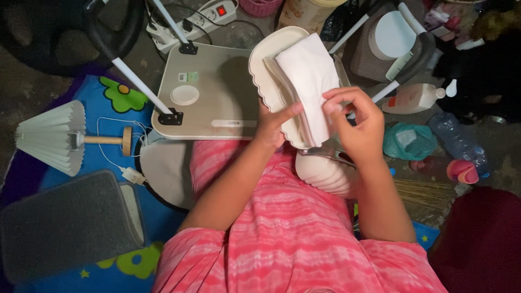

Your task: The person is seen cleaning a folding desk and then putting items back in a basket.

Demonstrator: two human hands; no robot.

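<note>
A cream oval object with a wavy rim (271, 54) is held upright over my lap. My left hand (274, 127) grips its lower edge from the left, thumb on its face. My right hand (355, 119) pinches a folded white cloth (306, 81) against that face. Just below my hands rests a ribbed cream shell-shaped base (325, 173) with a metal hinge.
An upturned small folding table (209, 95) with white legs lies ahead. A pleated white lamp (51, 135) lies on a blue mat at left, near a grey pad (65, 222). A power strip (203, 19), lotion bottle (412, 97), teal bag and plastic bottle lie around.
</note>
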